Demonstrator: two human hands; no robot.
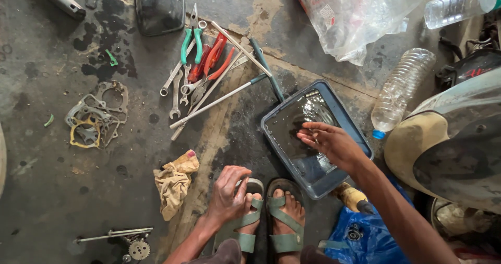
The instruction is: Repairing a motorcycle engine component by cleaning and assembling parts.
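- Far left: a stack of worn gaskets [95, 115] is lying on the oil-stained floor [42, 191], untouched; a small gear on a shaft [136, 247] is sitting near the bottom edge.
- Centre left: a soiled yellow rag [174, 182] is lying unused beside the feet, and a spread of spanners, pliers and screwdrivers [206, 71] is resting above it, none in hand.
- Left hand [228, 192]: it is resting on the left sandal [249, 212], fingers curled loosely over the foot and holding no tool.
- Right hand [330, 141]: it is reaching into the grey-blue tray [360, 139] of dark liquid, fingers half spread at the surface; whether they are pinching a small part, I cannot tell.
- Judgement: the washing in the tray appears to be under way, with nothing yet laid out clean.
- Right: an empty plastic bottle [401, 89] is lying just beside the tray.
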